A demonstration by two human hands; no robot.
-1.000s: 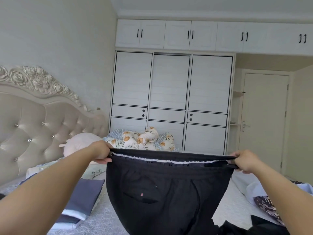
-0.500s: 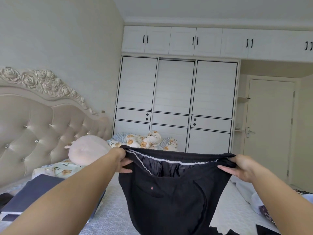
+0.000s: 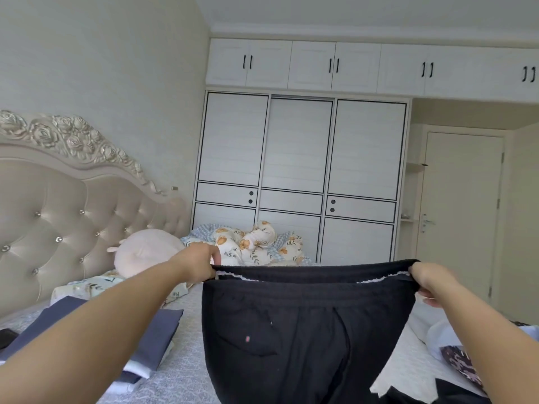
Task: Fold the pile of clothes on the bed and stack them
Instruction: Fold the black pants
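Both hands, left hand (image 3: pixel 198 262) and right hand (image 3: pixel 428 279), grip the black trousers (image 3: pixel 306 330) by the waistband, now pulled taut again above the bed (image 3: pixel 180 371); folded stack (image 3: pixel 154 339) waits left, folding next

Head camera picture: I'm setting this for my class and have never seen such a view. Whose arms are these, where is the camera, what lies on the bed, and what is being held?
The camera sits on a person's head, looking forward and down, so the arms are their own. The left hand and right hand each grip one end of the waistband of black trousers, held up spread over the bed. On the left lies a stack of folded clothes; on the right, unfolded clothes.
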